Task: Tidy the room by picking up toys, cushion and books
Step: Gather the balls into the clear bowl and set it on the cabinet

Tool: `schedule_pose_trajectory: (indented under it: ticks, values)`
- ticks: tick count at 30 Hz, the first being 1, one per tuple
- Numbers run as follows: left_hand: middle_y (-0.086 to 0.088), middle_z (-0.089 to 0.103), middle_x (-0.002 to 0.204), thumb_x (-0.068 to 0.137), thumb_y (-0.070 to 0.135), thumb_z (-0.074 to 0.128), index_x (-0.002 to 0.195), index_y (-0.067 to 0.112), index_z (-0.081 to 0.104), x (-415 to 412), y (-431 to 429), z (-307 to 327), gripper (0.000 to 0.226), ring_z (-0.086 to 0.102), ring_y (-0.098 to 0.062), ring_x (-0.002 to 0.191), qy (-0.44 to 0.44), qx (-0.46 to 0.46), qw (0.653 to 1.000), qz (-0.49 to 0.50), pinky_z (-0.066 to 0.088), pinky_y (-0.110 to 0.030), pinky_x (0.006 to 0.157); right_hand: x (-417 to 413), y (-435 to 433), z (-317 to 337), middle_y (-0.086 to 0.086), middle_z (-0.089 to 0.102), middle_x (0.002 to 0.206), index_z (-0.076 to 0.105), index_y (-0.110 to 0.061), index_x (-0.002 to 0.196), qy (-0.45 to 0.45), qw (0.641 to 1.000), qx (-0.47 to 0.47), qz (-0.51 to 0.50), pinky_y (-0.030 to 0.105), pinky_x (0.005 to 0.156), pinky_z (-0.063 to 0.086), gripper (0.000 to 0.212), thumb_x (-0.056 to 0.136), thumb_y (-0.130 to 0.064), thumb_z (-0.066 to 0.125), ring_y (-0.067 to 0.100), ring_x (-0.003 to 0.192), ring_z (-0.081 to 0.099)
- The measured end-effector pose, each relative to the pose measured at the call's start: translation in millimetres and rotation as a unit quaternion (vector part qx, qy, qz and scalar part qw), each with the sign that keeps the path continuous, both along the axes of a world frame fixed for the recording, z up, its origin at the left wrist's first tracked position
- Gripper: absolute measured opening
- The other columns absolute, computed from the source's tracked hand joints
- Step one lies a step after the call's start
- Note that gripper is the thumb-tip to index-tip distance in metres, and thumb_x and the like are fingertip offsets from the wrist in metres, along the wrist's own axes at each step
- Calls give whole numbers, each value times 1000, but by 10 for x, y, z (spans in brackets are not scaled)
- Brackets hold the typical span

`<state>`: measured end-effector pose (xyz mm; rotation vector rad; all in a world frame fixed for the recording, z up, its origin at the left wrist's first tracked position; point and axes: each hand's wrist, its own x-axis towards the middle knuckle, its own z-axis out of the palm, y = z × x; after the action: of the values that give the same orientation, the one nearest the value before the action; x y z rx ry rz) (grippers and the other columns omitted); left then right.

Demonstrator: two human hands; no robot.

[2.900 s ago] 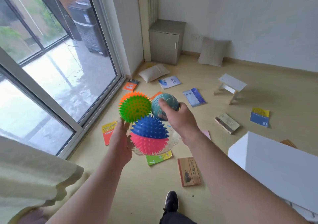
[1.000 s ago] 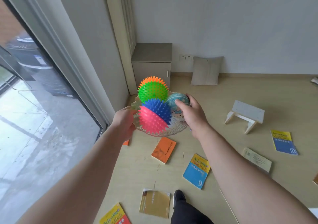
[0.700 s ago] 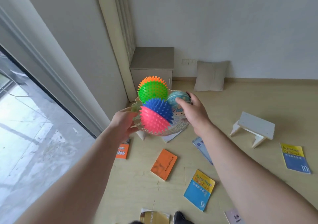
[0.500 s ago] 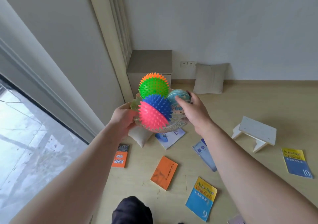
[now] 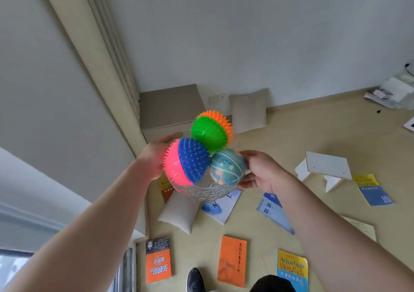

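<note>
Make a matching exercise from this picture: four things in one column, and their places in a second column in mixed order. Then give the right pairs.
Things
1. green and orange spiky ball
2. globe ball
3. beige cushion
4. white stool

Places
A. leans against the back wall
B. on the floor, at the right of the picture
C. in the clear bowl, above the other two balls
D. touched by the right hand

Pairs: 1-C, 2-D, 3-A, 4-B
</note>
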<state>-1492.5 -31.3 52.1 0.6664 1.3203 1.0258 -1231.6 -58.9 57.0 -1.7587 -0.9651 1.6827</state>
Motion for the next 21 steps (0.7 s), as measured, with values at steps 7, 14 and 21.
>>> schedule_pose_trajectory:
  ticks: [7, 14, 21]
  values:
    - [-13, 70, 103, 106, 42, 37, 112, 7, 63, -329, 543, -106, 43, 68, -25, 95, -152, -40, 987, 23, 51, -40, 87, -385, 305, -6, 19, 69, 83, 61, -8, 113, 50, 992, 8, -114, 37, 50, 59, 20, 104, -7, 44, 32, 57, 71]
    - [-14, 74, 93, 99, 8, 28, 109, 5, 59, -329, 734, -298, 33, 74, -28, 74, -144, -81, 986, 28, 62, -38, 64, -542, 748, -19, 19, 71, 84, 60, -5, 108, 70, 978, 17, -196, 35, 48, 59, 19, 102, -2, 42, 30, 56, 73]
    - [-16, 67, 118, 87, -4, 48, 112, 10, 58, -21, 1019, -302, 31, 72, -35, 88, -105, -57, 989, -89, 61, -42, 83, -527, 1205, -112, 24, 70, 100, 57, -6, 110, 88, 969, 16, -229, 37, 50, 60, 20, 102, -1, 40, 33, 63, 74]
